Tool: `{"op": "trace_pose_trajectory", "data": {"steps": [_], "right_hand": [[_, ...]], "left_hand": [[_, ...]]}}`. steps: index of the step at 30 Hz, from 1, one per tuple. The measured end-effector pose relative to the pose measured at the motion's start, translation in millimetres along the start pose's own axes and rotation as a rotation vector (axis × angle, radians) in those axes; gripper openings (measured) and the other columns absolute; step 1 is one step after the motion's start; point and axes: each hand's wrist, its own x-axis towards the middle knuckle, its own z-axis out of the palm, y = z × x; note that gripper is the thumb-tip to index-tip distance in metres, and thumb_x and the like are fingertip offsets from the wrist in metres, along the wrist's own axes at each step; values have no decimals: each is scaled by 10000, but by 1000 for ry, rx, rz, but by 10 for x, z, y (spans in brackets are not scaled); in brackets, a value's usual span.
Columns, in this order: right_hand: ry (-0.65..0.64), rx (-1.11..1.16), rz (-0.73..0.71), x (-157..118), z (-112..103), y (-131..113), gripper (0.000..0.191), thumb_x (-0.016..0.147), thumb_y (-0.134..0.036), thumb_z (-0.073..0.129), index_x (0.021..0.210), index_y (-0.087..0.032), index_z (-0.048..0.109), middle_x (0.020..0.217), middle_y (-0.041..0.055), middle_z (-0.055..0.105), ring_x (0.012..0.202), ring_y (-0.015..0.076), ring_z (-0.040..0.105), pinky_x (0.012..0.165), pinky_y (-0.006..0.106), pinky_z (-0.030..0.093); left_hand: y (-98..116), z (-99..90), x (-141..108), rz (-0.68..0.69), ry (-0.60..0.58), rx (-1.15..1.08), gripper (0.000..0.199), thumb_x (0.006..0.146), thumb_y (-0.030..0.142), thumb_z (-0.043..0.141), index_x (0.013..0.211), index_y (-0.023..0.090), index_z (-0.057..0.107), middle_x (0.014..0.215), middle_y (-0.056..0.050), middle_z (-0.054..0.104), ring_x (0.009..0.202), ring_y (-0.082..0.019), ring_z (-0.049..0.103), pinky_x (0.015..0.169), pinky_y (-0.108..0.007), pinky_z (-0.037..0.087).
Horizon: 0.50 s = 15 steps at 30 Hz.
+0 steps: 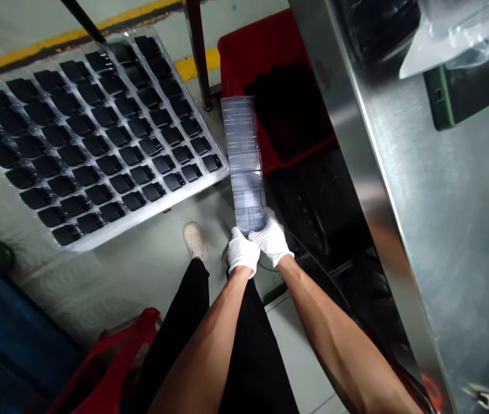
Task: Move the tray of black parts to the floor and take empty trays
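Both gloved hands' grip [256,246] on one clear tray stack [245,164]

Bright above, dim below

Light is uneven. The brushed steel table edge [356,190] carries broad pale glare, and the clear plastic tray of black parts [98,138] shines along its rims. The space under the table falls into deep shadow. The blue bin [7,339] at lower left is soft and dim. Straight lines bow towards the corners.
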Motion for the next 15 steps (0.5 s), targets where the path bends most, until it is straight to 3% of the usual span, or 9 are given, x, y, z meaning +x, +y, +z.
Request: {"op": "trace_pose_trajectory", "data": {"steps": [7, 15], "right_hand": [[-24, 58, 25, 16, 61, 76, 696, 559, -163, 650, 1240, -211, 518, 971, 19, 724, 828, 193, 692, 780, 274, 564], [-79, 184, 142, -70, 155, 188, 639, 527, -158, 623, 1161, -168, 549, 994, 51, 724, 805, 187, 700, 790, 273, 569]], "left_hand": [[-207, -37, 69, 92, -76, -95, 350, 883, 320, 627, 1195, 180, 556, 940, -37, 679, 780, -175, 657, 731, -366, 567], [-137, 109, -176, 26, 22, -107, 480, 902, 337, 597, 1337, 187, 460, 1147, -96, 649, 975, -227, 648, 883, -434, 527]]}}
